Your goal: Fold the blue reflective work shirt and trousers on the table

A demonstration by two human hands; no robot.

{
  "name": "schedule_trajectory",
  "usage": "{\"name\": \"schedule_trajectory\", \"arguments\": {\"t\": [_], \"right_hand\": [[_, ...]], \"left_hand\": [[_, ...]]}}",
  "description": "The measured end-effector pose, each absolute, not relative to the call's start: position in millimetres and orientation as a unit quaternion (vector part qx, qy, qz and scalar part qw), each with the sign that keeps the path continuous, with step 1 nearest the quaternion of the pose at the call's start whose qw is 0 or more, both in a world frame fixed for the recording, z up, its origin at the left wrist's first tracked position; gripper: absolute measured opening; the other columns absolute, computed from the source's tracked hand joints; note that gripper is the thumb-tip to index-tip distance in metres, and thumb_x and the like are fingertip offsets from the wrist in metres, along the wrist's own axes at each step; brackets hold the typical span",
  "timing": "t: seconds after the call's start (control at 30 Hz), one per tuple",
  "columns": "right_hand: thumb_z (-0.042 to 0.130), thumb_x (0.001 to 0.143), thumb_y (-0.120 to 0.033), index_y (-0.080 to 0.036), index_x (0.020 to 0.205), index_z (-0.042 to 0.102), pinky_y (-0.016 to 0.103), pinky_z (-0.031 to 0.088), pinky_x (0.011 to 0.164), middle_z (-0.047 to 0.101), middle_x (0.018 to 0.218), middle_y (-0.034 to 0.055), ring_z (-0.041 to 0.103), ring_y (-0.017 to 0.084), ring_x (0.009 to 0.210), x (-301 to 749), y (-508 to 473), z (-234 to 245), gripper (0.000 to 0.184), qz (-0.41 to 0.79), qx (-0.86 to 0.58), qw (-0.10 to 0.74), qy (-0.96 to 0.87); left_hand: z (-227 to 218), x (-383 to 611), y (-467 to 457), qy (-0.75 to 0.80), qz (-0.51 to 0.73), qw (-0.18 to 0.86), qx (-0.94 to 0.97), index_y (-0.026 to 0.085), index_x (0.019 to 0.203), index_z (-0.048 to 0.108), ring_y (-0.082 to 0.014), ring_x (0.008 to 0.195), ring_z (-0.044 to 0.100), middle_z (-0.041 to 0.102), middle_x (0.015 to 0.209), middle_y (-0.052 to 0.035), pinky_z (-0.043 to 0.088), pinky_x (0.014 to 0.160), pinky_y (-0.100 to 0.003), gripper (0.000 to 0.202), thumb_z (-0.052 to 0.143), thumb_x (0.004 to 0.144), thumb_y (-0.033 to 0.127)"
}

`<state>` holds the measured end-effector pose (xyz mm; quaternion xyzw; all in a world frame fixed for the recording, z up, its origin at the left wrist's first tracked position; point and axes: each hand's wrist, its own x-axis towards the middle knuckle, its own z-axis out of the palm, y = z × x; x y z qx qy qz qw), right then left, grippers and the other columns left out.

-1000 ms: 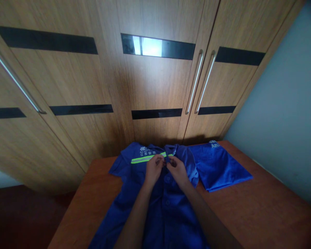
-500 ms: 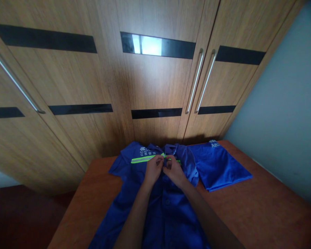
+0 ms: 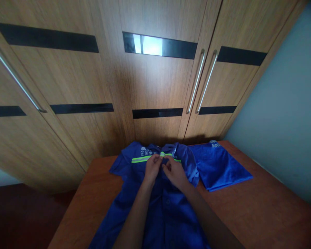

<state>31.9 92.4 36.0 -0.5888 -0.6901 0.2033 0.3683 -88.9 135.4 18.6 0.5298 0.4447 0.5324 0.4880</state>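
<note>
A folded blue garment point(image 3: 220, 167) lies to the right of the short-sleeved work shirt point(image 3: 157, 214), meeting its sleeve; the wardrobe point(image 3: 155, 81) rises behind the shirt, the table point(image 3: 98, 188) beneath. The shirt's chest stripe point(image 3: 141, 159) is at both hands' fingertips: left hand point(image 3: 152, 169) bent inward, right hand point(image 3: 175, 173) with thumb and forefinger parted; whether either grasps cloth, I cannot tell. The wardrobe doors hide its contents.

Shirt point(image 3: 157, 214) on table point(image 3: 98, 190), second garment point(image 3: 220, 167) to its right (close beside), wardrobe point(image 3: 158, 83) behind both
</note>
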Motion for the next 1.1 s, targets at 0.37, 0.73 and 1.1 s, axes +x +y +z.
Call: {"name": "schedule_trajectory", "arguments": {"t": [0.37,0.73,1.1], "right_hand": [[0.05,0.091,-0.028,-0.023,0.086,0.066,0.024,0.039,0.069,0.071,0.084,0.005,0.064,0.019,0.082,39,100,51,0.018,0.052,-0.643,0.283,-0.71],[0.05,0.085,-0.049,-0.017,0.077,0.066,0.024,0.044,0.051,0.065,0.061,0.0035,0.058,0.016,0.054,39,119,23,0.037,0.258,-0.627,0.478,-0.559],[0.057,0.082,-0.03,-0.021,0.071,0.068,0.024,0.042,0.061,0.07,0.073,0.0055,0.066,0.018,0.073,62,122,33,0.018,0.163,-0.718,0.3,-0.606]], "left_hand": [[19,-83,133,0.465,0.532,0.511,0.49,0.017,0.069,0.064,-0.0101,0.053,0.051,0.059,0.058,0.0032,0.035,0.049,-0.019,0.009,0.064,0.069,0.026],[14,-75,130,0.506,0.513,0.468,0.512,0.018,0.082,0.062,-0.0114,0.05,0.055,0.06,0.058,0.0028,0.039,0.049,-0.02,0.017,0.06,0.077,0.033],[17,-99,120,0.589,0.323,0.27,0.69,0.023,0.067,0.064,-0.0246,0.079,0.065,0.066,0.068,-0.004,0.043,0.079,-0.034,0.01,0.066,0.07,0.014]]}}
